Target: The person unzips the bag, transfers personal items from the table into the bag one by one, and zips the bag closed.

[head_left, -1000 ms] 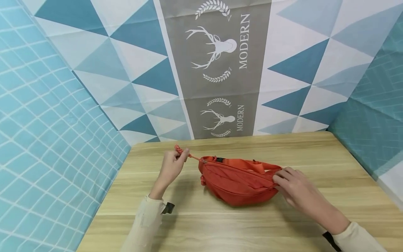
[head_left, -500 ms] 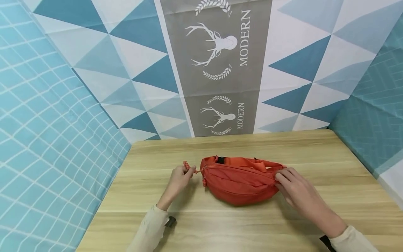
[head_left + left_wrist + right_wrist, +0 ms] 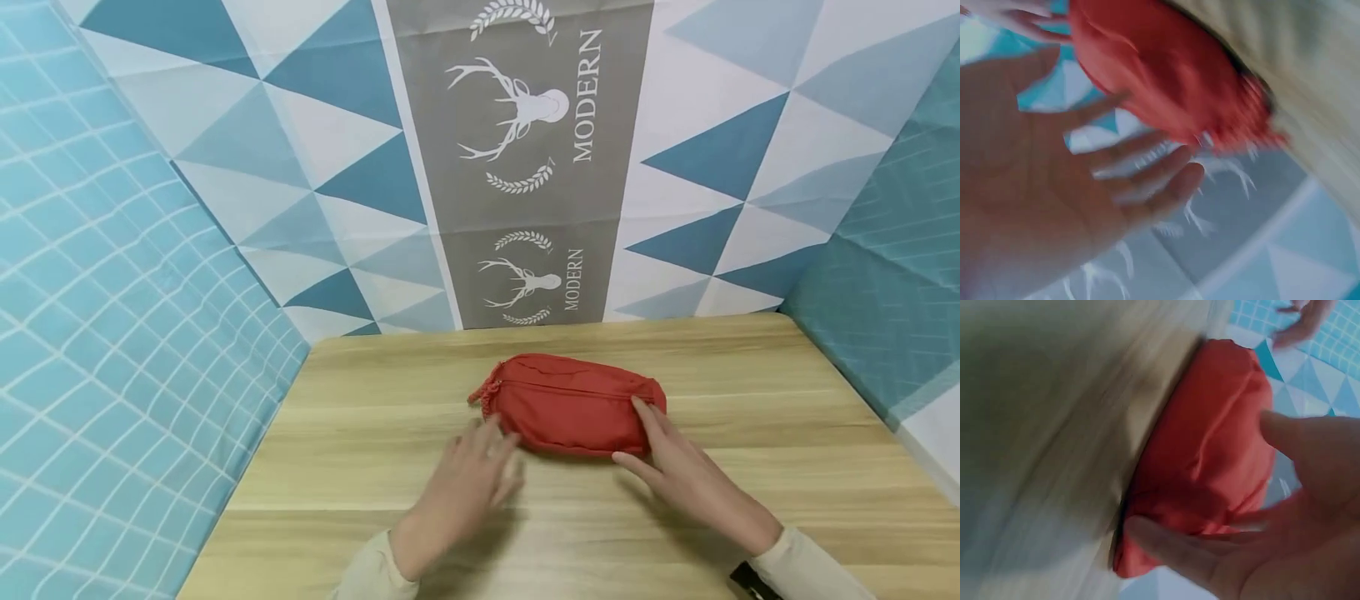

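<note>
A red waist bag (image 3: 573, 404) lies on the wooden table, its front with a zipper turned up. Braided red zipper pulls (image 3: 487, 392) hang at its left end. My left hand (image 3: 468, 483), blurred, is off the bag's lower left corner with spread fingers and nothing held; the left wrist view shows its palm facing the bag (image 3: 1160, 69). At the bag's right end my right hand (image 3: 686, 475) has its fingers apart, the fingertips at the fabric. In the right wrist view these fingers (image 3: 1172, 547) are loosely extended beside the bag. Its strap is hidden.
The wooden table (image 3: 360, 467) stretches around the bag. A patterned cloth (image 3: 525, 192) with deer heads hangs behind it. Blue tile-pattern cloth (image 3: 150, 333) closes the left side, and a teal cloth (image 3: 892, 292) the right.
My left hand has let go of the zipper pull and moved nearer and to the right. The bag has been turned, so its strap no longer shows. My right hand has loosened from its end.
</note>
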Demonstrator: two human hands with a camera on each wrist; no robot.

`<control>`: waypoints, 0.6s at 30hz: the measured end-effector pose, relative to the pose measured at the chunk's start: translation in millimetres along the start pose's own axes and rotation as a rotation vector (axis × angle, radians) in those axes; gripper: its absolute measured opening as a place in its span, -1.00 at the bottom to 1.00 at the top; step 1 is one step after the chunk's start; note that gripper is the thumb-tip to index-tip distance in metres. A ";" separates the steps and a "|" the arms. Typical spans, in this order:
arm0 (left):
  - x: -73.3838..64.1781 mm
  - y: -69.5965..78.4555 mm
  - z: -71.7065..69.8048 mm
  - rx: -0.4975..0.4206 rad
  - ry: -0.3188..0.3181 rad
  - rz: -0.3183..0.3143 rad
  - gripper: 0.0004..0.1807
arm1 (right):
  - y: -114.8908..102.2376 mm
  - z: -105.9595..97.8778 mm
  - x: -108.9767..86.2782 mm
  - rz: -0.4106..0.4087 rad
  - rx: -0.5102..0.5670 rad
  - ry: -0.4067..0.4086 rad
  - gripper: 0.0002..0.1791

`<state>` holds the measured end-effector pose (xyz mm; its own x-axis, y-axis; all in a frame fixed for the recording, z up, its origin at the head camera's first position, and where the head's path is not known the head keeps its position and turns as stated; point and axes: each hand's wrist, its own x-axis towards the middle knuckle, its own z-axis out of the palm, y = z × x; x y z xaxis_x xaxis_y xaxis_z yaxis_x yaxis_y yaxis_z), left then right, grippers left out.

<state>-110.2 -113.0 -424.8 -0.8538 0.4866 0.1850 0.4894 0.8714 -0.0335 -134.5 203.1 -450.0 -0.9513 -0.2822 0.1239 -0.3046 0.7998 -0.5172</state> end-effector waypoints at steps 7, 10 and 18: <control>17.0 22.3 17.5 0.110 -0.186 0.040 -0.30 | 5.6 18.5 31.4 -0.128 -0.085 -0.026 -0.08; 25.7 14.9 20.4 0.086 -0.220 -0.023 -0.28 | 8.1 25.9 53.1 -0.160 -0.055 -0.039 -0.09; 62.0 -19.9 33.9 -0.112 -0.158 -0.057 -0.33 | 17.0 26.1 103.6 -0.171 -0.014 -0.033 -0.11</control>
<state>-178.9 -98.1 -445.9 -0.8938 0.4477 0.0264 0.4483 0.8899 0.0842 -237.0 173.6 -468.1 -0.8834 -0.4323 0.1812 -0.4631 0.7457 -0.4790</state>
